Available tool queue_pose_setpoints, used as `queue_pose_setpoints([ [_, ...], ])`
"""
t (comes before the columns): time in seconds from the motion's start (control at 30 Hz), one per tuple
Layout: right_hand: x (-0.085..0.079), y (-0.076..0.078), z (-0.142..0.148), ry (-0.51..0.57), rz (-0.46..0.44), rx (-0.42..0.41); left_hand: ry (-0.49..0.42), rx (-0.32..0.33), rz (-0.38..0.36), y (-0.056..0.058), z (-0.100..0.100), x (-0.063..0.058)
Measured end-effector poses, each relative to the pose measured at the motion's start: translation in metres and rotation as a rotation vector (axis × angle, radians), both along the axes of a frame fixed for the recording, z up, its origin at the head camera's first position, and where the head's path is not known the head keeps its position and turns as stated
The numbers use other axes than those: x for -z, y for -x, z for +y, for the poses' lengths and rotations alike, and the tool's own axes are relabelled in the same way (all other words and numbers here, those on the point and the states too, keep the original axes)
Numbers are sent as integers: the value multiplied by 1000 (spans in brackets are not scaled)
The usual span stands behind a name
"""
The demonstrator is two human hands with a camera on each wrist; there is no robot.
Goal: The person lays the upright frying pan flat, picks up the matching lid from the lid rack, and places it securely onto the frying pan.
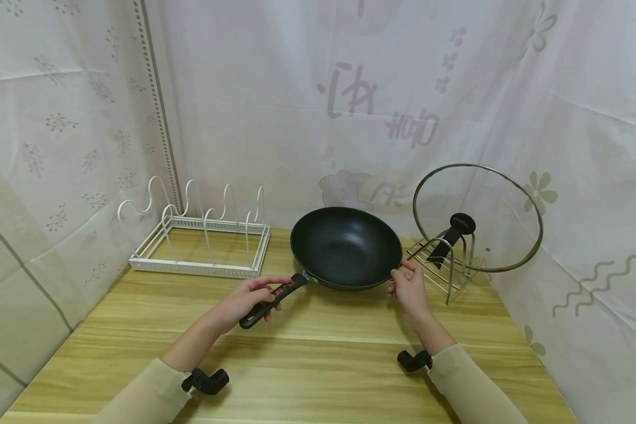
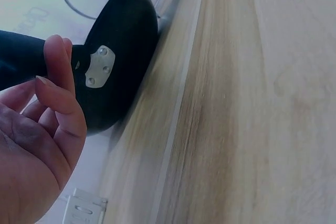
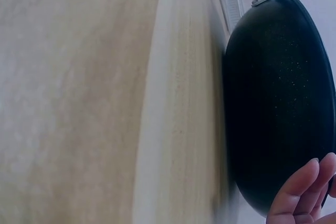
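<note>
A black wok (image 1: 347,250) stands near the back middle of the wooden table, its inside facing up. My left hand (image 1: 249,301) holds its black handle (image 1: 252,316), which points towards me and to the left. In the left wrist view, fingers curl round that handle near the riveted metal bracket (image 2: 101,66). At the opposite side of the wok, my right hand (image 1: 410,288) pinches the rim between thumb and fingers. The right wrist view shows the dark outer wall of the wok (image 3: 278,93) close over the table, with the fingers (image 3: 299,184) at its rim.
A white rack (image 1: 196,271) with curved wire dividers stands at the back left. To the right, a glass lid (image 1: 493,203) with a black handle (image 1: 462,224) leans in a small metal wire rack (image 1: 449,282). Patterned white curtains (image 1: 275,118) hang behind and along both sides.
</note>
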State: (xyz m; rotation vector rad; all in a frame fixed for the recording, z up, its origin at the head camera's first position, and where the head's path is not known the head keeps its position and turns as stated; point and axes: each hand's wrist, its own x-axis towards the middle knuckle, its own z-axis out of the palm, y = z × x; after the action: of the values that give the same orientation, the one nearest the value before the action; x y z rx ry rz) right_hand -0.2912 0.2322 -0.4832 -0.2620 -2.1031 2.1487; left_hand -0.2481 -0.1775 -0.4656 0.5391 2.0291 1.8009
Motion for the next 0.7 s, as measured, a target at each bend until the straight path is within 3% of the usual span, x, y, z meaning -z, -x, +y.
queue_pose_setpoints([
  [0.7,2,-7,-5,25,5,1,-4,-10,-78,14,-10,1],
])
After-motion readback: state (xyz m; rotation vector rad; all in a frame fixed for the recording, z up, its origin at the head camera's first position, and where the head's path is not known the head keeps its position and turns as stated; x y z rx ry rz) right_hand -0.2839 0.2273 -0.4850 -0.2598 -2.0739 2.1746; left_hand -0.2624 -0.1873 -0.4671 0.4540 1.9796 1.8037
